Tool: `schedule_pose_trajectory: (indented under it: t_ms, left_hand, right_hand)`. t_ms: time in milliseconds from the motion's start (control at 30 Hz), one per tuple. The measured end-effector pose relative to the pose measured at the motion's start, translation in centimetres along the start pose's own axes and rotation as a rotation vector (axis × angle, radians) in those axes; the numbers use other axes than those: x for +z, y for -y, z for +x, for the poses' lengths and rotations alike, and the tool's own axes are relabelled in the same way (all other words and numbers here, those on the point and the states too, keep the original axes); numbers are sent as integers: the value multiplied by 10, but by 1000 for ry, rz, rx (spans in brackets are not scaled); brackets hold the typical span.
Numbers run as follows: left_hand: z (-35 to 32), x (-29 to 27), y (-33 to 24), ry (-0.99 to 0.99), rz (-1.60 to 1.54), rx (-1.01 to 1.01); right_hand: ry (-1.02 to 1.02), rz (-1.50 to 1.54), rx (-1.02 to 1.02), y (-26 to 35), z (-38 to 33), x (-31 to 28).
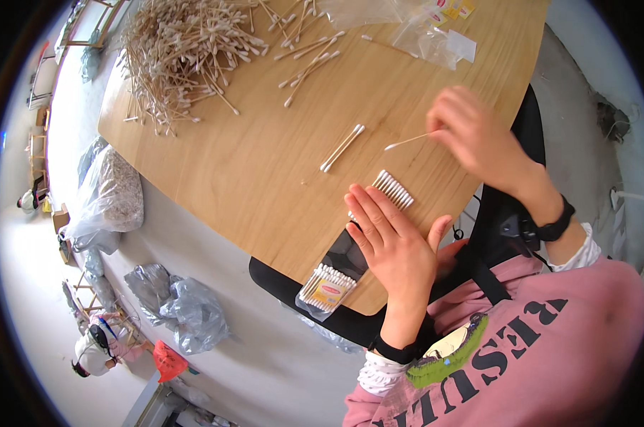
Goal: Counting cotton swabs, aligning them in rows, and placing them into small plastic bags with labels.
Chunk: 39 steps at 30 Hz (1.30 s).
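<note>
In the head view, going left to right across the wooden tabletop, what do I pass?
Big loose heap of wooden-stick cotton swabs → small clear packet of cotton swabs with a yellow label → loose pair of swabs → left hand beside a flat row of swabs → right hand holding a single swab.

The left hand (pixel 396 242) lies flat, palm down, fingers stretched and together. The right hand (pixel 478 135) is raised, fingers pinched closed. Both wrists wear a black band.

Wooden table (pixel 250 171), heaped cotton swabs (pixel 183 50), aligned swab row (pixel 393 189), probably plastic bags (pixel 421 32)
</note>
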<state>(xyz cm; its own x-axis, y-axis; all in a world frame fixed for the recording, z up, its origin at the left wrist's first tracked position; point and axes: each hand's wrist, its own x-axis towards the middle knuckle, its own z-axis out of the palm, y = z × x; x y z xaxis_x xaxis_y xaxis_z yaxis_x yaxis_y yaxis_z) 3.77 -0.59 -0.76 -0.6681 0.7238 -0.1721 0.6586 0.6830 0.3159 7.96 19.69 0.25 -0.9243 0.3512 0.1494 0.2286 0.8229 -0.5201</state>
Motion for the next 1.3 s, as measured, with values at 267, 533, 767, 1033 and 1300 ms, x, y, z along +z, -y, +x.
schedule_pose_trajectory:
  t_ms: [267,533,767,1033,1300]
  left_hand:
    - [44,-20,13,-64,-29,81]
    - [35,-27,22,-53,-65,126]
    - [9,-36,25,-87,-99,115]
    - [6,-26,34,-285,-681,-53]
    - [3,-14,22,-99,-164,31]
  right_hand:
    - [-259,-110,444,-98,-100,-88]
    - [-146,-429,573,-129,-125,-95]
    - [-385,82,281,-22,-45,-37]
    - [-191,622,145,50,-2,40]
    - [92,259,-199,48,48,60]
